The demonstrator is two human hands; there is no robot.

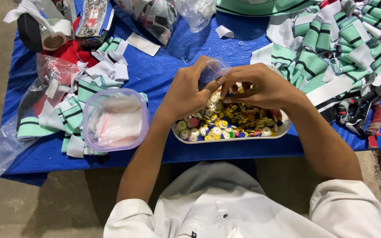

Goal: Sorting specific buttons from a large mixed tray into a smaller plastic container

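Fingertips (220, 82) of both hands pinched together on a small clear plastic bag (212, 70), thin and crinkled, held just above the button heap. Left hand (188, 90) gripping the bag's lower edge; right hand (261, 86) curled, thumb and forefinger closed at its mouth. Directly beneath, a shallow white oval tray (232, 137) heaped with round buttons (230, 119): cream, yellow, blue, pink, glossy and flat. To the left, a translucent rounded-square tub (115, 120) holding folded clear bags. All around, on a blue textured cloth (177, 48), striped green-and-white fabric strips (340, 44), soft and rumpled.
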